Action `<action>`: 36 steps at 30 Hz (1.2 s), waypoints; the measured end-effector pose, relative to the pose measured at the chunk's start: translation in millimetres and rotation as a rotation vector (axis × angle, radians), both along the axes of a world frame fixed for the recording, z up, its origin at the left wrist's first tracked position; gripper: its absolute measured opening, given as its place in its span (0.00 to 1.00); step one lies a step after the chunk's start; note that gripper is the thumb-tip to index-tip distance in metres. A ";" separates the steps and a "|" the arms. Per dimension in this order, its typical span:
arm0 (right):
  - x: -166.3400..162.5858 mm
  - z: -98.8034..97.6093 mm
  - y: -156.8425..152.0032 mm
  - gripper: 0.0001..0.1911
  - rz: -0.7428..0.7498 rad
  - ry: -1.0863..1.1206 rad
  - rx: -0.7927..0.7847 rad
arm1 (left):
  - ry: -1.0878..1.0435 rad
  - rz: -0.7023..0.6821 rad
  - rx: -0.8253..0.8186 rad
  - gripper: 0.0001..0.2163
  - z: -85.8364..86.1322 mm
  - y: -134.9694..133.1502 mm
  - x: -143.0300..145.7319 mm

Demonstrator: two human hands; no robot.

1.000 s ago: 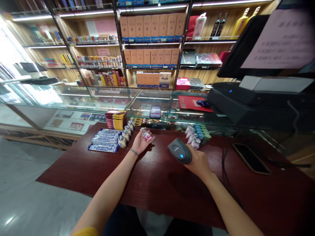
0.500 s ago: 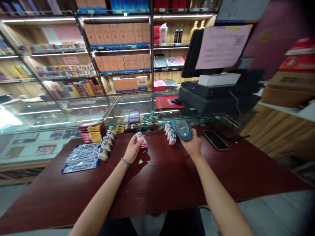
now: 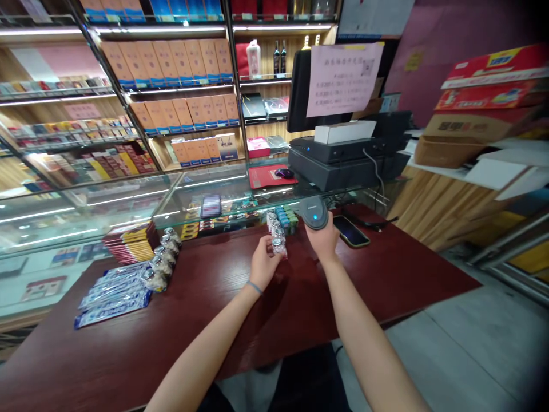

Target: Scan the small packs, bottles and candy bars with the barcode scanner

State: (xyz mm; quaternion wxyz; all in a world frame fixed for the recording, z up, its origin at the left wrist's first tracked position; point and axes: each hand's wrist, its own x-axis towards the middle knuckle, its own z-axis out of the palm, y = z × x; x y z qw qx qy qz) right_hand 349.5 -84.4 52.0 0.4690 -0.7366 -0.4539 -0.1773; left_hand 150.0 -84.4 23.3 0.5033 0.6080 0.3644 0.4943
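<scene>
My left hand (image 3: 265,263) is closed around a small clear jar (image 3: 280,248) with a silvery lid and pinkish contents. That jar is at the near end of a row of similar jars (image 3: 273,221); whether its base rests on the table I cannot tell. Beside the row stand several small green and blue packs (image 3: 286,216). My right hand (image 3: 323,240) grips a dark barcode scanner (image 3: 315,214), held up with a blue light lit on its top. A phone (image 3: 351,232) lies on the table right of the scanner.
On the table's left are jars with pale contents (image 3: 160,260), blue-white packets (image 3: 114,294) and a stack of red-yellow packs (image 3: 131,243). A glass counter (image 3: 193,197) runs behind. A monitor with a paper sheet (image 3: 343,80) stands back right, near stacked boxes (image 3: 484,109).
My left hand has carried the jar rightward to the row of jars. My right hand still holds the scanner, now tilted a little differently. The view has turned right.
</scene>
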 end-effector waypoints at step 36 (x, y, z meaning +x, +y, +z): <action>-26.0 29.7 -15.0 0.26 0.120 0.048 0.112 | 0.075 0.541 0.396 0.23 35.6 -0.4 -112.1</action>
